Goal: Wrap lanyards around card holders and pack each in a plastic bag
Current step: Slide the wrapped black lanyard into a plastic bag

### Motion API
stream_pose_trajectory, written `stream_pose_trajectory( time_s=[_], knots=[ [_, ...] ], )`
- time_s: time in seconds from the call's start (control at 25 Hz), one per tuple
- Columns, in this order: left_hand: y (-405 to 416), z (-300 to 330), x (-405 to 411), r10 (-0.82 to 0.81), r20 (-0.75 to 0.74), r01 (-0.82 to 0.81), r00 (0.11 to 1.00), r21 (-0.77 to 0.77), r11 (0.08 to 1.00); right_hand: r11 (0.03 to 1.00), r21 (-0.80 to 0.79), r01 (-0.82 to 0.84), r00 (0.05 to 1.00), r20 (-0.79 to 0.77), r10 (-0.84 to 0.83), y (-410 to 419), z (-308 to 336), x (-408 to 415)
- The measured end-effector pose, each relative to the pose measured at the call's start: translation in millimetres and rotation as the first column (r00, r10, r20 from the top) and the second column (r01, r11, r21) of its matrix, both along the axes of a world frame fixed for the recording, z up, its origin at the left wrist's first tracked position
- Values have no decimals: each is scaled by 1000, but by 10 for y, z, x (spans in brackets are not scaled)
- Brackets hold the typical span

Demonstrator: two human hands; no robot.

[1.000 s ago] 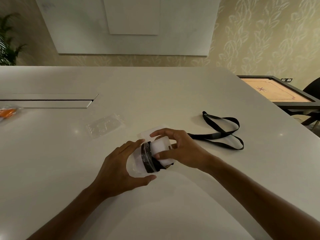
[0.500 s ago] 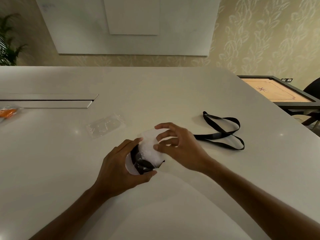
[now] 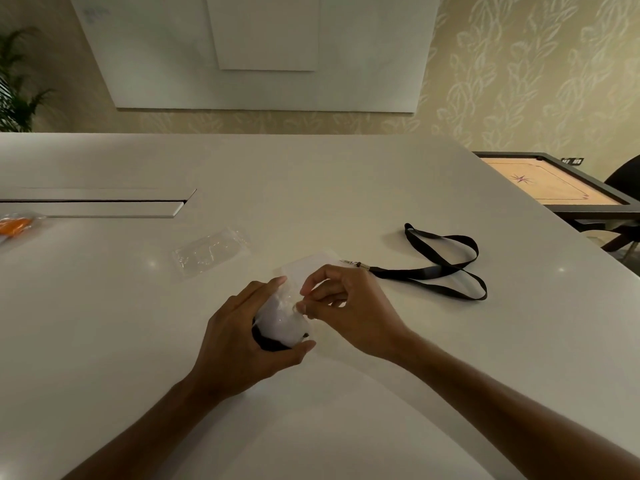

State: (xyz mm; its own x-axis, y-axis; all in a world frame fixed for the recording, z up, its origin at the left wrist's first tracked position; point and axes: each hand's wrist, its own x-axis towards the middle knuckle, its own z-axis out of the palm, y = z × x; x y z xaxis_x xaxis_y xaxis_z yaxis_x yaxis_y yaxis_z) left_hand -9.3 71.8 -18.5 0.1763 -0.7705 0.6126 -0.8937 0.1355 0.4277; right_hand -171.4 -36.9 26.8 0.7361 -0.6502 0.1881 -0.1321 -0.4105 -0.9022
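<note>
My left hand (image 3: 239,337) grips a clear plastic bag (image 3: 282,322) that holds a white card holder wrapped in a black lanyard; the dark wrap shows at the bag's lower left. My right hand (image 3: 346,311) pinches the bag's open edge between thumb and fingertips. Just behind my hands a second clear card holder (image 3: 308,265) lies flat on the white table (image 3: 346,188). Its black lanyard (image 3: 440,263) trails loose to the right. An empty plastic bag (image 3: 211,251) lies to the left of it.
A cable slot with a flap (image 3: 93,204) runs along the table's left. An orange item in a bag (image 3: 15,225) sits at the far left edge. A carrom board (image 3: 550,183) and a dark chair (image 3: 623,181) stand beyond the table's right side.
The wrapped card holder has gone deeper into the bag, toward my left palm. My right hand let go of the holder and now pinches the bag's edge.
</note>
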Motion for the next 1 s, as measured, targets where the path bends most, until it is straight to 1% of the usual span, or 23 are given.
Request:
stream_pose_trajectory(
  time_s=[0.08,0.2,0.36,0.4,0.48,0.56,0.64,0.72,0.84,1.0],
  knots=[
    [3,5,5,10,-26,-10,1000,-2,1000,1000,-9,-2,1000,4,2,6,-52,21],
    [3,54,0,36,-94,-36,995,2,999,996,-80,-46,997,-59,41,-2,-39,17],
    [6,143,35,85,-246,-83,966,19,996,985,-135,-103,984,-161,81,-38,64,-26],
    [5,153,55,67,-272,-62,960,28,998,981,-144,-130,977,-187,102,-47,80,-38],
    [13,170,86,-9,-295,28,955,62,998,969,-181,-166,967,-220,125,-68,95,-47],
    [28,208,110,-90,-324,135,942,118,984,962,-215,-168,970,-211,122,-103,107,-58],
    [51,271,136,-135,-401,216,906,166,962,962,-213,-169,972,-198,127,-148,121,-70],
    [74,316,183,-179,-474,280,862,151,948,958,-217,-186,968,-206,142,-170,146,-82],
    [97,332,253,-201,-495,292,845,112,950,942,-253,-220,961,-224,164,-159,206,-111],
    [105,325,261,-191,-519,284,833,105,953,893,-335,-302,936,-284,210,-147,273,-146]
  ],
)
